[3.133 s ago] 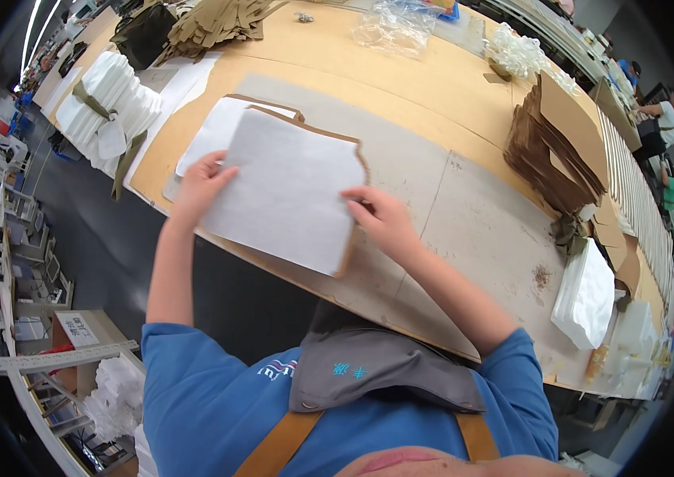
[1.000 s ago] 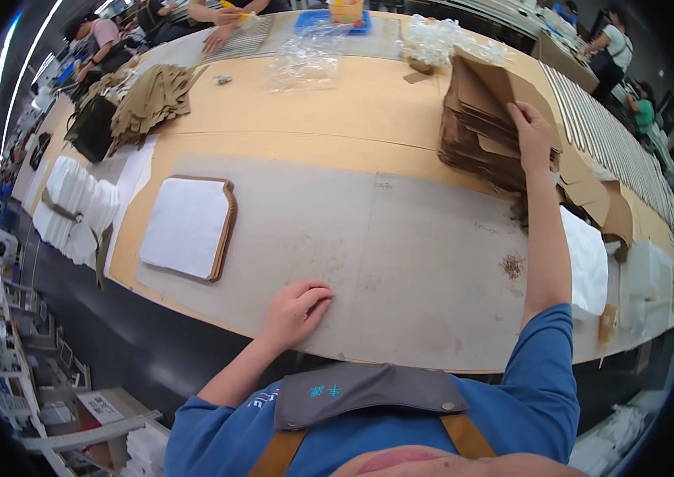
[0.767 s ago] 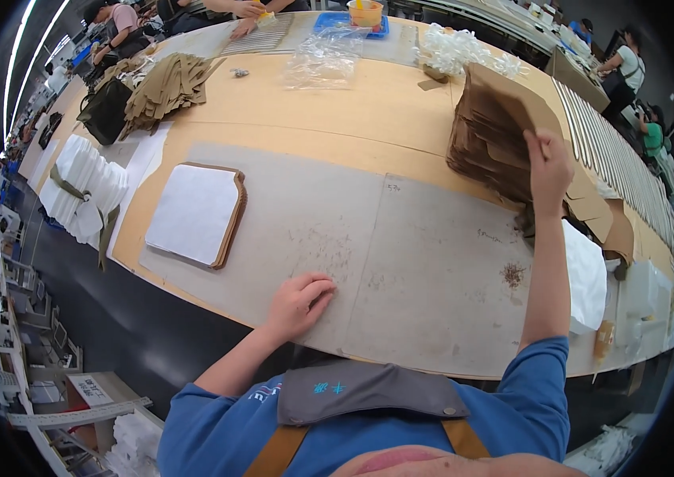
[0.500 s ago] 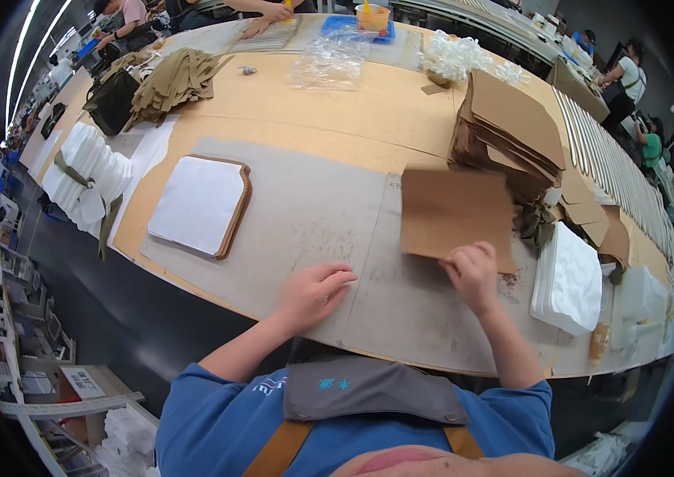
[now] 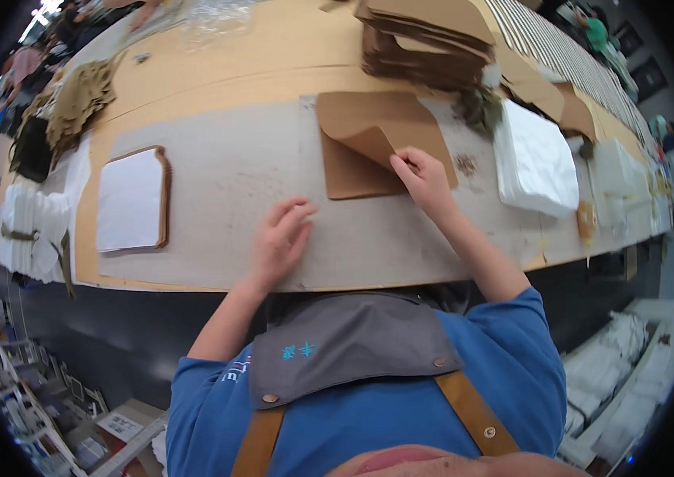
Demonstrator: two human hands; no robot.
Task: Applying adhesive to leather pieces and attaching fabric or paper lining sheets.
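Observation:
My right hand [image 5: 423,181] pinches the near edge of a brown sheet [image 5: 365,155], bending it up into a curl on the grey mat. Below the curl shows a flat brown surface [image 5: 362,187]; whether it is a second sheet I cannot tell. My left hand [image 5: 279,240] rests over the mat to the left, empty, with its fingers loosely bent and apart. At the left lies a neat stack of brown pieces [image 5: 166,199] topped by a white sheet [image 5: 130,200]. A taller stack of brown sheets [image 5: 424,48] stands beyond the sheet in my right hand.
To the right stands a thick white stack [image 5: 536,159], with an olive cloth bundle [image 5: 480,110] beside it. A tied white bundle [image 5: 34,226] and olive fabric strips [image 5: 81,99] lie at the left. Clear plastic [image 5: 213,24] is at the back. The table's front edge [image 5: 337,289] runs before me.
The brown sheet has come down from a tilted, lifted position onto the mat, its near edge now curled up in my right hand. My view has shifted; my left hand stays empty.

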